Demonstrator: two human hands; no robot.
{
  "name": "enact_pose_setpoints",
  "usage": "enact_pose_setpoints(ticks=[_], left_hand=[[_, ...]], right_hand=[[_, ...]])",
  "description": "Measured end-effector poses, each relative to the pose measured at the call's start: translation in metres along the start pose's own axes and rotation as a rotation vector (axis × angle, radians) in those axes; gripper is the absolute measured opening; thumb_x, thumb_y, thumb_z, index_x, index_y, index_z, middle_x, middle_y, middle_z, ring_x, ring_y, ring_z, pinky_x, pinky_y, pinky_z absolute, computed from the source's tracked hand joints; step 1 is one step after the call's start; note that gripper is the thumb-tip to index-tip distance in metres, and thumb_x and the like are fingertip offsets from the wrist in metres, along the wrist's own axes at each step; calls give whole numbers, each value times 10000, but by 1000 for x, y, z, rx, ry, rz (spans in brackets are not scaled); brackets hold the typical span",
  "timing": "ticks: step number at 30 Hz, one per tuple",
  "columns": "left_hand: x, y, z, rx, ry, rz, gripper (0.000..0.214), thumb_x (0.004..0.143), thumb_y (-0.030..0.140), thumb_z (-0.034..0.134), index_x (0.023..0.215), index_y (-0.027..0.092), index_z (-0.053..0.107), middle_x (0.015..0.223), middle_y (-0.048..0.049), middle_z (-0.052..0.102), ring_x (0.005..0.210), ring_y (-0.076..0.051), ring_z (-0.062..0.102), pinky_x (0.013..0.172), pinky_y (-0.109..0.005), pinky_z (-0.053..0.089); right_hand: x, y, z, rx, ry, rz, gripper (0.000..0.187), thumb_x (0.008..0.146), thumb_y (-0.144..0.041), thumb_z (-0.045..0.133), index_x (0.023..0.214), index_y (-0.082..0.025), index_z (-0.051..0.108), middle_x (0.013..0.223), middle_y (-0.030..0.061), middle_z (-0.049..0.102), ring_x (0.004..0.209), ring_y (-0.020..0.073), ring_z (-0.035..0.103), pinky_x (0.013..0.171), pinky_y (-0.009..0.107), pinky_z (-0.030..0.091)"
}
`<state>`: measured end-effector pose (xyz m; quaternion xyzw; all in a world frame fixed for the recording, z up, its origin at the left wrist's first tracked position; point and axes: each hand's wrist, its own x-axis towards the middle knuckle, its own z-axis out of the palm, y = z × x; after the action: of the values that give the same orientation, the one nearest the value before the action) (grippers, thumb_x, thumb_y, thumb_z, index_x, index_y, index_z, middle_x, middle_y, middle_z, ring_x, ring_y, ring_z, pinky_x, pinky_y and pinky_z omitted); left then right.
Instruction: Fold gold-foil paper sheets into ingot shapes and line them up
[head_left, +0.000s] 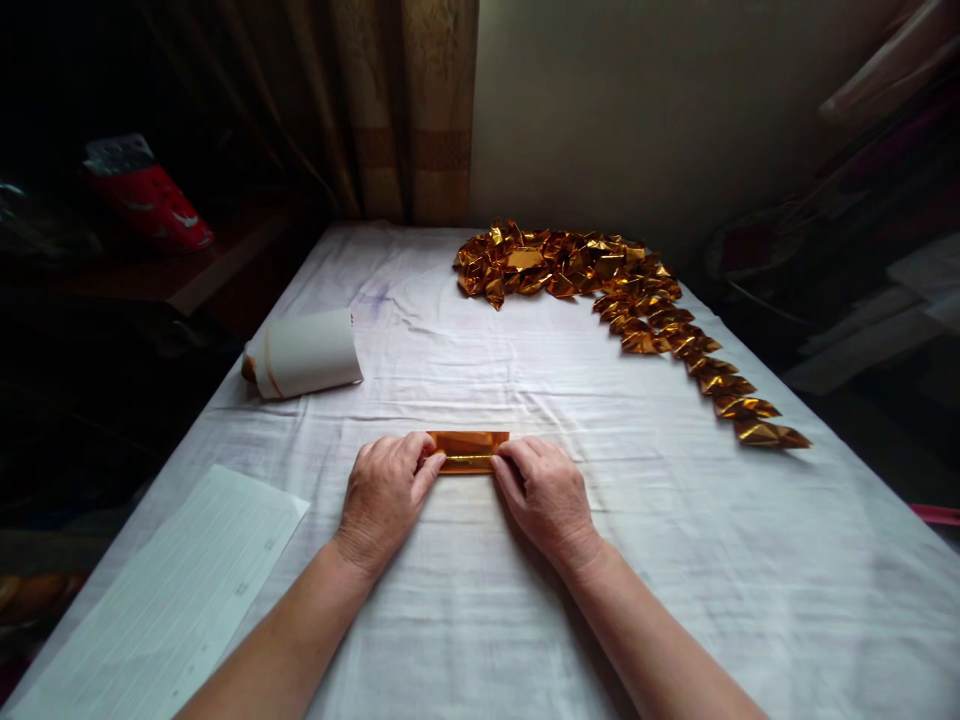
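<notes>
Gold foil [471, 445], folded into a short strip, lay crosswise on the white cloth [480, 360] near the middle of the head view, the one feed I had. From my distant seat I saw my left hand [391, 490] grasping the strip's left end, its thumb on the near side and the fingers curled beyond. My right hand [546, 490] pinched the other end in the same way, so the strip stretched straight between the two, with a bright crease running along it.

Beyond the left hand a white paper roll [315, 352] rested on its side, a thin band around it; something brown showed at its left end, but I could not tell what. Farther left, on a dark shelf [225, 260], a red container [154, 205] leaned over, with clear plastic [118, 153] poking out of its top; anything deeper inside was hidden from me. A lined sheet [165, 600] lay beside my left forearm. Across the far right of the cloth curved a chain of folded gold pieces [570, 262], well apart from both hands.
</notes>
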<state>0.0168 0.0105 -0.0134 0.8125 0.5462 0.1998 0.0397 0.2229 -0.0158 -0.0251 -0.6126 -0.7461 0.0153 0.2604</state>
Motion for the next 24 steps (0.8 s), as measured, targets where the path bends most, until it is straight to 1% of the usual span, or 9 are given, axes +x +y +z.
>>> enact_pose_setpoints(ticks=[3, 5, 8, 11, 12, 15, 18, 21, 24], left_hand=[[0, -1, 0, 5, 11, 6, 138, 944, 339, 545, 928, 212, 596, 788, -9, 667, 763, -205, 603, 742, -346, 414], [0, -1, -1, 25, 22, 29, 151, 951, 334, 532, 906, 211, 607, 805, -19, 661, 772, -202, 598, 740, -343, 425], [-3, 3, -6, 67, 77, 102, 193, 962, 322, 503, 901, 222, 655, 927, -52, 672, 860, -211, 598, 779, -350, 458], [-10, 14, -9, 74, 150, 230, 221, 964, 268, 489, 1069, 247, 683, 1123, -70, 679, 1064, -243, 587, 918, -406, 469], [-13, 19, -9, 65, 147, 286, 249, 962, 251, 489, 1132, 250, 671, 1174, -72, 675, 1129, -250, 572, 970, -426, 456], [-22, 31, -5, 14, 81, 434, 324, 957, 268, 493, 1252, 230, 623, 1224, -74, 677, 1191, -255, 560, 1048, -449, 436], [-28, 34, 0, 3, 29, 445, 380, 957, 287, 485, 1311, 192, 583, 1263, -96, 661, 1211, -266, 556, 1070, -462, 436], [-30, 32, 3, 10, 26, 424, 389, 958, 295, 485, 1307, 154, 581, 1264, -114, 658, 1213, -273, 556, 1074, -460, 443], [-30, 31, 5, 1, 14, 407, 390, 957, 309, 492, 1306, 159, 580, 1256, -116, 659, 1207, -272, 562, 1070, -459, 452]], right_hand=[[0, -1, 0, -7, 4, 5, 181, 952, -286, 523, 817, -217, 622, 800, 34, 671, 774, 195, 585, 716, 303, 363], [0, -1, 0, -10, 2, 6, 174, 950, -284, 526, 818, -218, 620, 799, 32, 669, 774, 194, 584, 716, 302, 357], [0, -2, 0, -25, -6, 8, 176, 949, -284, 525, 812, -222, 617, 785, 28, 660, 762, 192, 576, 705, 300, 346], [1, -2, 0, -42, -5, 2, 168, 940, -280, 533, 806, -220, 615, 773, 26, 652, 747, 192, 567, 695, 301, 337], [1, -2, 0, -44, -3, 1, 163, 938, -277, 535, 808, -219, 615, 773, 26, 651, 745, 191, 566, 694, 301, 336], [1, -2, 0, -41, -8, 6, 159, 937, -268, 531, 808, -220, 612, 773, 24, 647, 748, 188, 565, 700, 301, 338], [1, -2, 0, -33, -16, 16, 169, 941, -266, 523, 804, -223, 611, 775, 25, 648, 755, 186, 564, 707, 300, 338], [1, -2, -1, -22, -17, 17, 175, 945, -268, 522, 802, -222, 612, 773, 26, 648, 754, 185, 562, 707, 298, 335], [1, -2, -1, -12, -15, 24, 170, 941, -269, 529, 801, -223, 614, 771, 24, 648, 756, 185, 565, 709, 297, 340]])
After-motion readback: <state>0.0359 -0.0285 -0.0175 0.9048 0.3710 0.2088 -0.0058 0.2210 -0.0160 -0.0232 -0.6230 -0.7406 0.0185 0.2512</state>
